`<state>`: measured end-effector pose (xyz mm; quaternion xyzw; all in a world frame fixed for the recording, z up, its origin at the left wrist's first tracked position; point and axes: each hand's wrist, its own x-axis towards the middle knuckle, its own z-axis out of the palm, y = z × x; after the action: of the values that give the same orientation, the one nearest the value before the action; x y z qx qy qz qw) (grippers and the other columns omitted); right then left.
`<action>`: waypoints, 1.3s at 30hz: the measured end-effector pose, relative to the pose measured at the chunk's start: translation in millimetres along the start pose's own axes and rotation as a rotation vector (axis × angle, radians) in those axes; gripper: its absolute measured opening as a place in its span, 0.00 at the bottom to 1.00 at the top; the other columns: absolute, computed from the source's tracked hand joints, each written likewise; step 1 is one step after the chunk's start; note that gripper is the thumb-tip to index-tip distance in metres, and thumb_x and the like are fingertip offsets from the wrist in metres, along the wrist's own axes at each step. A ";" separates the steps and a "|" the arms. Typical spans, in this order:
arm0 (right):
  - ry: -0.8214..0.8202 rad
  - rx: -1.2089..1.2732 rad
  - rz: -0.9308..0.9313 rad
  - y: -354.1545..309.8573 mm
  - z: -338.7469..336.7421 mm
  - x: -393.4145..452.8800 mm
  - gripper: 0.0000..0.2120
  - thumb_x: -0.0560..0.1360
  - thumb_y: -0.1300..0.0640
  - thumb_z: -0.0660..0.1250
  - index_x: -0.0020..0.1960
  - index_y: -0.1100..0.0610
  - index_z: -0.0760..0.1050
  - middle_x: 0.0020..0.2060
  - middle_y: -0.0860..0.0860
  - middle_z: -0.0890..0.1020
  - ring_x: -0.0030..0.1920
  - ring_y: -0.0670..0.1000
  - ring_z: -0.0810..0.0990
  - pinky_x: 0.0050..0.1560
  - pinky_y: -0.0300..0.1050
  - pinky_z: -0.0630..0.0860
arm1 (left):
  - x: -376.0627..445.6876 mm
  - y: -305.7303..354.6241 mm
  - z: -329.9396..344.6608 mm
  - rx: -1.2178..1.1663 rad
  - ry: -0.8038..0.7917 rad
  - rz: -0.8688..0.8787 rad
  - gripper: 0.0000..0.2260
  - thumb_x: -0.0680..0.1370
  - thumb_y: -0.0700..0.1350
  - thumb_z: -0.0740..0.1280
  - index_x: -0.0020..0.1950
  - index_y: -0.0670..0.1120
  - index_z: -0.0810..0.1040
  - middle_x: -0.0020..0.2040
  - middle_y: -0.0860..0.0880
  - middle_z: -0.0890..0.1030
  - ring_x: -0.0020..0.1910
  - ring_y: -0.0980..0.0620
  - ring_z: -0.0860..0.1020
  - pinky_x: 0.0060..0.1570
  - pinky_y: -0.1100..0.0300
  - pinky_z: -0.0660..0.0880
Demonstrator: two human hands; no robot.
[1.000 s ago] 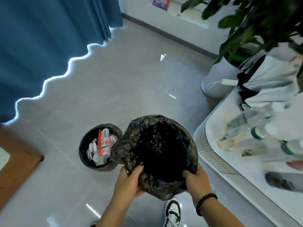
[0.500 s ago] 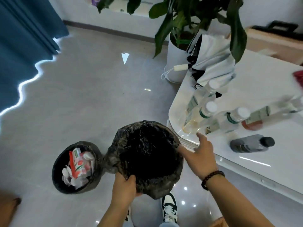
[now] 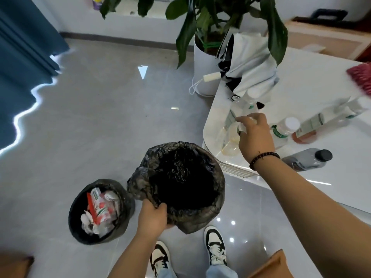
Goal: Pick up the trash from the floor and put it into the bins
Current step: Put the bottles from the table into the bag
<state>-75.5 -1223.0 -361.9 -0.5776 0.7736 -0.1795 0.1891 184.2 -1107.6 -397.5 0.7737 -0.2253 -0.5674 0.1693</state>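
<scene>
While left hand (image 3: 153, 214) grips bin (image 3: 180, 185), right hand (image 3: 254, 133) grasps upright bottle (image 3: 230, 141).

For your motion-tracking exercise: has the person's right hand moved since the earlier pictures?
Yes. The right hand has left the rim of the black bin bag and gone up and right over the white table, closing on a clear bottle.

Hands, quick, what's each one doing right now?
Left hand: grips the rim of the black bin bag.
Right hand: fingers curled around a clear bottle on the white table.
</scene>
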 end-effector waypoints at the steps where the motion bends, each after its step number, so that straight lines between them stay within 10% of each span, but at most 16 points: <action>1: 0.038 -0.003 -0.024 -0.3 -0.4 -4.4 0.20 0.74 0.68 0.62 0.64 0.56 0.74 0.65 0.58 0.67 0.62 0.61 0.71 0.56 0.52 0.74 | -0.2 -0.2 0.4 -0.009 0.002 0.001 0.13 0.81 0.37 0.59 0.65 0.45 0.67 0.58 0.41 0.76 0.52 0.39 0.78 0.33 0.54 0.82; 9: 0.315 0.292 -0.277 -34.4 -45.3 -65.7 0.20 0.72 0.67 0.68 0.63 0.56 0.75 0.56 0.55 0.73 0.55 0.44 0.72 0.52 0.42 0.75 | -6.1 -3.0 -4.7 0.127 0.065 -0.030 0.10 0.81 0.37 0.58 0.61 0.37 0.66 0.53 0.38 0.75 0.40 0.49 0.74 0.18 0.65 0.72; 17: -0.103 0.469 -0.197 -60.8 -34.6 -101.4 0.21 0.72 0.63 0.70 0.57 0.41 0.74 0.51 0.41 0.74 0.53 0.35 0.73 0.47 0.31 0.76 | -16.7 -7.9 -9.5 0.210 0.099 -0.060 0.07 0.80 0.37 0.59 0.56 0.38 0.63 0.49 0.43 0.71 0.36 0.53 0.70 0.23 0.61 0.73; 26: -0.322 0.367 -0.019 -47.8 48.7 -97.8 0.17 0.73 0.64 0.67 0.58 0.49 0.77 0.55 0.47 0.73 0.50 0.41 0.70 0.46 0.16 0.61 | -21.8 -22.8 -9.6 0.197 0.035 0.017 0.05 0.78 0.39 0.61 0.53 0.44 0.68 0.49 0.44 0.76 0.46 0.45 0.78 0.45 0.43 0.81; 39: -0.330 0.092 -0.196 -23.9 72.9 -81.5 0.22 0.76 0.61 0.64 0.69 0.52 0.69 0.63 0.51 0.70 0.63 0.52 0.70 0.58 0.48 0.74 | -27.1 -11.9 5.3 0.038 -0.114 0.060 0.10 0.79 0.38 0.61 0.59 0.49 0.69 0.53 0.46 0.78 0.49 0.45 0.80 0.39 0.46 0.82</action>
<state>2.0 -1155.4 -406.0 -0.6627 0.6630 -0.1349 0.3210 174.0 -1082.9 -383.5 0.7360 -0.2684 -0.6009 0.1586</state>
